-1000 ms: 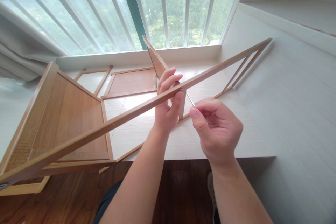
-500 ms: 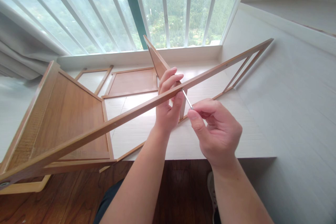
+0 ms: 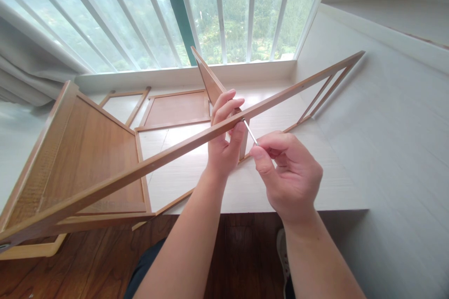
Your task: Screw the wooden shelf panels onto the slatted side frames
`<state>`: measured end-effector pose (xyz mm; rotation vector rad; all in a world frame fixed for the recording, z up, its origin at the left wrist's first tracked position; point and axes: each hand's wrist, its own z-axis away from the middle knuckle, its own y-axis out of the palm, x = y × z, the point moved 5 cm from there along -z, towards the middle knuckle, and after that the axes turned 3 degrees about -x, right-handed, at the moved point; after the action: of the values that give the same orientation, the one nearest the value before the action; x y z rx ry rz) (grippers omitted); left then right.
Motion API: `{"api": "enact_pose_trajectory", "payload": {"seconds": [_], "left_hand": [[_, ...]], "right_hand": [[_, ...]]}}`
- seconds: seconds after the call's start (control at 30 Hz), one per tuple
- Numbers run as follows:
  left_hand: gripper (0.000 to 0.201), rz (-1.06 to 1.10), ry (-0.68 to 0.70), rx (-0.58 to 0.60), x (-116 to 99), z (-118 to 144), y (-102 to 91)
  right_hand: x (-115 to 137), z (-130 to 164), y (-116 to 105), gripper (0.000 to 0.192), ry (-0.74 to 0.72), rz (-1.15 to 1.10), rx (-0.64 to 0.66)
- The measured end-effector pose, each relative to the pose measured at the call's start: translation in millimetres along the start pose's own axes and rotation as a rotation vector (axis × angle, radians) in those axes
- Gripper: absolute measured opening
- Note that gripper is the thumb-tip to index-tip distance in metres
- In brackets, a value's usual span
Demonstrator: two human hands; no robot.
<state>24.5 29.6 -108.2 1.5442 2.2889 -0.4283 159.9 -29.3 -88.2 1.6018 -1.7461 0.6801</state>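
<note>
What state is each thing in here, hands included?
left hand: gripping long rail
right hand: pinching thin metal tool
thin metal tool: slanted, tip at long rail
long rail: slanted, held
small reddish panel: lying on white ledge
grey curtain: bunched in folds

The long rail (image 3: 182,148) blocks forward; room opens toward the white wall (image 3: 386,135).

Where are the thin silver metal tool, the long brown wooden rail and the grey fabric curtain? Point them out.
Thin silver metal tool (image 3: 250,132): head view, middle of its shaft.
Long brown wooden rail (image 3: 182,148): head view, middle of its length.
Grey fabric curtain (image 3: 35,65): head view, its folds.
</note>
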Motion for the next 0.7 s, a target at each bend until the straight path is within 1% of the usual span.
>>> {"api": "enact_pose_trajectory", "payload": {"seconds": [0.27, 0.53, 0.7], "left_hand": [[0.038, -0.006, 0.007, 0.007, -0.4, 0.4, 0.8], [0.038, 0.012, -0.023, -0.012, -3.1, 1.1, 0.9], [0.037, 0.016, -0.028, -0.026, -1.2, 1.9, 1.5]], "right_hand": [[-0.5, 0.5, 2.1, 0.009, -0.001, 0.006, 0.018], [-3.0, 0.8, 3.8, 0.010, 0.019, 0.028, 0.040], [-3.4, 1.2, 4.9, 0.010, 0.029, 0.019, 0.040]]}}
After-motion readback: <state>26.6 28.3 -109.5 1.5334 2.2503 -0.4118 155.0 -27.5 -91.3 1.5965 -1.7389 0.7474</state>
